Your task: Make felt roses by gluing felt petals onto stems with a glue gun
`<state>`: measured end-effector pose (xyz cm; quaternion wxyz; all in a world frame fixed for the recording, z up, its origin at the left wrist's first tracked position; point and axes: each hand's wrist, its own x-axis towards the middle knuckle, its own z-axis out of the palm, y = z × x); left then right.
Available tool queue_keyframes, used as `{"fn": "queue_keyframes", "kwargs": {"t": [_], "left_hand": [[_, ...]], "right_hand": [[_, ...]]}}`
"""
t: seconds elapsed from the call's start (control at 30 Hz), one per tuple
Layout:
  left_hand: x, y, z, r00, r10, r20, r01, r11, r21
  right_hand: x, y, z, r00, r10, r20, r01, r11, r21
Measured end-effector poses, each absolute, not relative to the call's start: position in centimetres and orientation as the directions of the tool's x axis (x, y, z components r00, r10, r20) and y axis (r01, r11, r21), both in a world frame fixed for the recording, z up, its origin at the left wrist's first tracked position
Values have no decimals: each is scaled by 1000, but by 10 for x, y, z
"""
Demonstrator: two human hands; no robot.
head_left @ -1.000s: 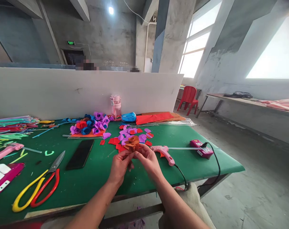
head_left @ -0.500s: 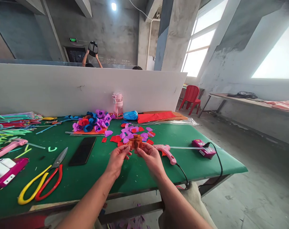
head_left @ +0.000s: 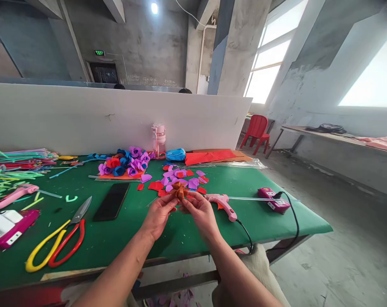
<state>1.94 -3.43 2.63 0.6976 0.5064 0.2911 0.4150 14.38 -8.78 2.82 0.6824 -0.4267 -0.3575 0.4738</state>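
Between my two hands is an orange-brown paper flower (head_left: 180, 189), held above the front part of the green table (head_left: 142, 232). My left hand (head_left: 157, 214) pinches its left side with thumb and fingertips. On the opposite side my right hand (head_left: 200, 209) grips it the same way; some fingertips are hidden behind the petals. Loose purple and red paper petals (head_left: 192, 183) lie scattered just beyond the flower. A pink glue gun (head_left: 224, 204) with a clear glue stick rests to the right of my right hand.
Left of my hands lie a black phone (head_left: 112, 202), scissors (head_left: 72, 232) with yellow and red handles, and a second pink glue gun (head_left: 16, 195). Finished paper flowers (head_left: 126, 162) are heaped behind. A magenta power strip (head_left: 274, 200) with a black cord sits at right. A white partition (head_left: 116, 119) bounds the table.
The flower has been turned and tilted between my fingers, and my hands stay close together. Beyond the partition, raised hands holding a black ring-shaped object appeared, then dropped from sight.
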Motion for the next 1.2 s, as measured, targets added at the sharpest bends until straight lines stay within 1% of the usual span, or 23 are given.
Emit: {"fn": "queue_keyframes", "kwargs": {"t": [0.13,0.3,0.4,0.57,0.7,0.77,0.87,0.93,1.0,1.1,1.2], "left_hand": [[20,-33,23,463,886,26,-306,132,943],[23,-35,26,411,910,57,-388,118,914],[25,-36,29,409,910,68,-415,119,902],[25,-36,26,402,913,75,-404,103,909],[25,-36,26,397,912,107,-355,45,934],[22,-35,29,412,902,130,-311,5,950],[15,-32,36,429,897,109,-186,-30,982],[9,-30,39,394,911,121,-104,-87,991],[5,-29,42,315,928,201,-26,-203,979],[4,-35,46,231,907,353,123,-388,914],[7,-44,50,208,885,416,230,-458,859]], "right_hand": [[142,-87,28,294,952,85,-351,190,-917],[139,-88,29,296,951,91,-350,197,-916],[138,-89,29,311,946,92,-337,201,-920],[137,-88,26,312,947,76,-356,191,-915],[137,-89,26,305,952,33,-398,159,-903],[137,-91,28,296,955,12,-421,142,-896],[139,-92,29,301,953,-6,-451,137,-882],[140,-92,29,319,948,-5,-455,149,-878],[141,-91,27,344,939,4,-447,167,-879],[140,-89,26,379,925,25,-420,196,-886],[138,-89,26,400,915,54,-376,217,-901]]}}
